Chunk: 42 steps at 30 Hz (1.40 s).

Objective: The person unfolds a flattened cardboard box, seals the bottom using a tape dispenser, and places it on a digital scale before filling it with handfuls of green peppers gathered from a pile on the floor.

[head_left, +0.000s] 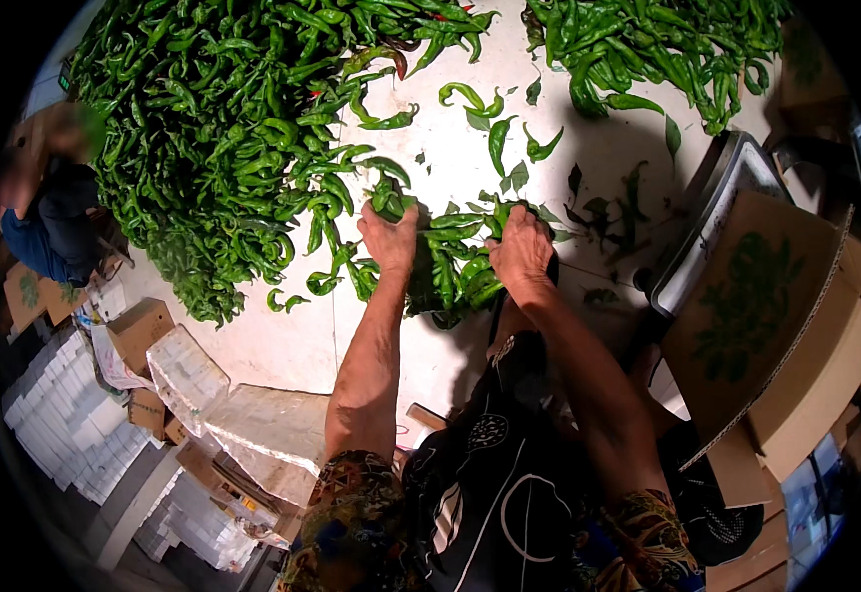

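My left hand [389,237] is closed around a few green chili peppers [388,200] at the right edge of a large heap of peppers [223,148]. To its right, my right hand [522,247] has its fingers curled at the edge of a smaller bunch of green peppers [453,259] lying between my hands. Whether that hand grips one of them is hidden by the fingers. Just beyond, single peppers [497,146] and loose leaves [516,178] lie on the pale floor [361,345].
Another pepper heap [657,49] lies at the far right. On the right stand a cardboard box [766,316] and a white-lined tray [716,217]. Foam boxes [267,424] and white stacks [70,414] are at the lower left. Another person [55,207] sits at the far left.
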Available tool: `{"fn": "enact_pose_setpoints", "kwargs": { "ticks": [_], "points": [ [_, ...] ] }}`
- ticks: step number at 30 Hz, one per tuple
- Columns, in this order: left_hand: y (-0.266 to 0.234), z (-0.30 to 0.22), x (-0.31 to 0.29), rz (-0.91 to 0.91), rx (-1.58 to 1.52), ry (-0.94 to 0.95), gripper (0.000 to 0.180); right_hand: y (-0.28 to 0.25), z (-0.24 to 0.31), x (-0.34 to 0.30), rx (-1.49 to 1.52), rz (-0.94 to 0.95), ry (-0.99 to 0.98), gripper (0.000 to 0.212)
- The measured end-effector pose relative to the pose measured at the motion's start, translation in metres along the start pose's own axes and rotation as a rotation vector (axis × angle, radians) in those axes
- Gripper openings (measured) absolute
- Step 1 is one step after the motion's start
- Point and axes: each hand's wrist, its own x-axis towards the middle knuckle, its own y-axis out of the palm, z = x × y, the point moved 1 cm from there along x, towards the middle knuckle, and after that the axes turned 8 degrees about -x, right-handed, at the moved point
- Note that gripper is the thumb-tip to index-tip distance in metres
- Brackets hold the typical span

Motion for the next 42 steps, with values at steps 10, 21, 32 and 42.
{"fn": "enact_pose_setpoints", "kwargs": {
  "ticks": [10,21,32,42],
  "points": [
    [0.006,0.014,0.04,-0.022,-0.38,-0.057,0.039,0.005,0.01,-0.001,0.0,-0.082,-0.094,0.041],
    [-0.09,0.007,-0.015,0.488,-1.125,-0.388,0.039,-0.014,-0.029,0.014,0.657,0.282,0.046,0.042],
    [-0.036,-0.02,-0.05,0.645,-0.501,-0.269,0.068,0.026,-0.005,-0.005,0.991,0.535,0.147,0.041],
    [-0.031,-0.039,-0.026,0.813,-0.525,-0.361,0.097,0.01,0.007,-0.003,1.275,0.67,0.274,0.059]
  ]
}}
